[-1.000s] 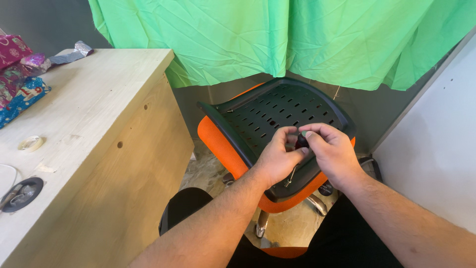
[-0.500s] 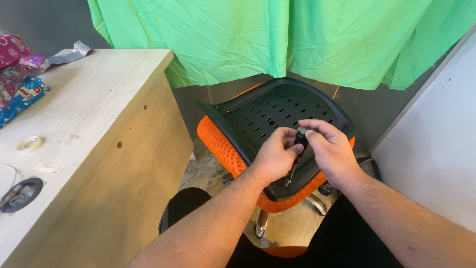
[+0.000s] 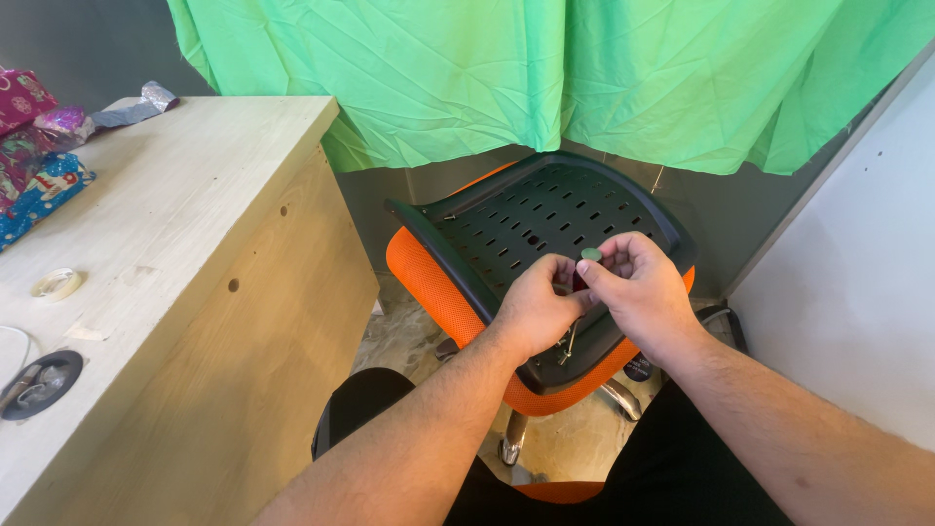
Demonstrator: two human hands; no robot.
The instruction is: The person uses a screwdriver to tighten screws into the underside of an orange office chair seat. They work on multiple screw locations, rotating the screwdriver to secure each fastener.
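Your right hand has its thumb and forefinger pinched shut on a small round pale-green disc, held at the fingertips just above the knuckles of the other hand. Your left hand is curled closed right against it, fingers bent around a small dark object that is mostly hidden between the two hands, so you cannot tell its shape. From under the left hand a thin metal wire piece hangs down, its lower end just below your palm. Both hands sit directly over the black perforated plastic backrest of a chair that lies tipped, slotted face up, with the chair's orange mesh seat showing to the left of and beneath your wrists. Below the hands, the chrome chair legs rest on the stone-patterned floor. Well off to the left of your left hand stands the pale wooden desk, carrying a roll of clear tape and bright wrapped parcels at its far edge. Beyond the fingers, a crumpled green cloth backdrop hangs across the wall, and a white panel stands to the right of your right forearm.
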